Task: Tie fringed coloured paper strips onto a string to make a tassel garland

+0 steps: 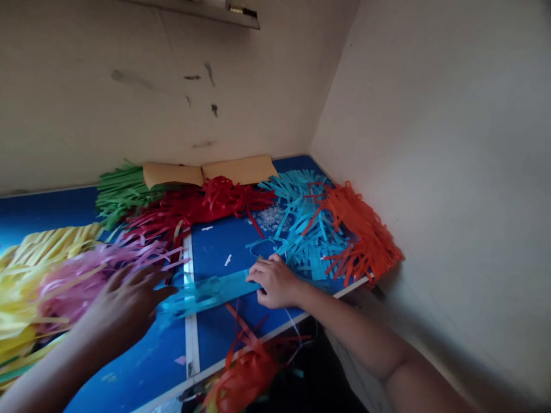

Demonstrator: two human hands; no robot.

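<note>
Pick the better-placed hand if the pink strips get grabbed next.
Probably the left hand: it overlaps the pink strips in view, its fingers spread though blurred. The right hand is farther off, on the light-blue strip.

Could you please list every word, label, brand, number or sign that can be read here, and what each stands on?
No readable text shows.
Light blue strip: partly blurred; no print can be made out.
Brown paper: no writing visible.
Wall: dark smudges, not letters.
Small item on the shelf: too small to read any print.
</note>
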